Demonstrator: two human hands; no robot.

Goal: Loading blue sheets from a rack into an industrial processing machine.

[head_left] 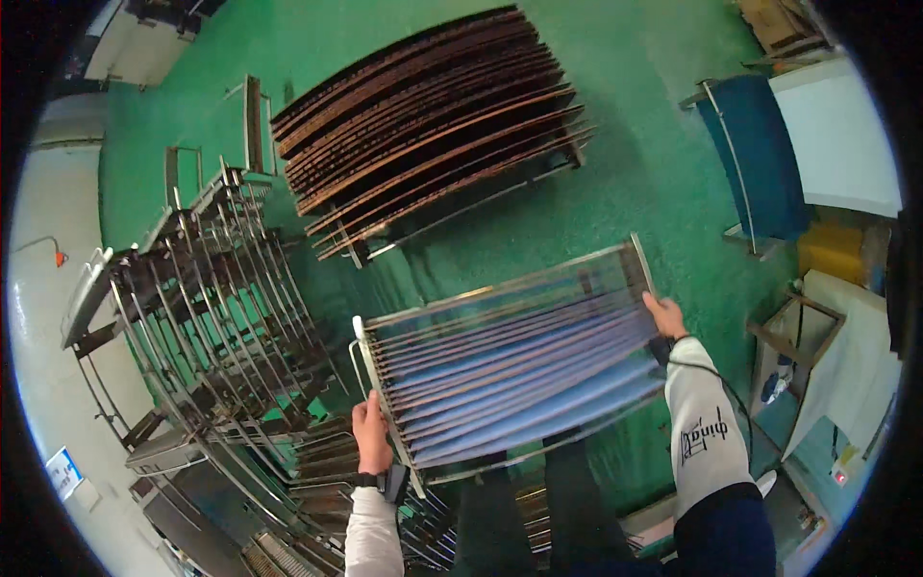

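A metal rack (369,351) with slotted side rails is held in front of my legs, above the floor. Thin pale-blue sheets (529,389) stand in its slots in close parallel rows, several of them side by side. The fingers of my left hand (372,438) are closed on the rack's left rail. At the opposite end, my right hand (665,316) grips the right rail near its far part, thumb on top. Parts of the fingers of both hands are hidden behind the rails.
Ahead on the green floor (654,202) is a stand of dark brown panels (433,115) in rows. To the left stands a metal framework (212,279) with many bars. A dark blue cloth (760,154) hangs at the right. Slatted racks (332,452) lie by my left forearm.
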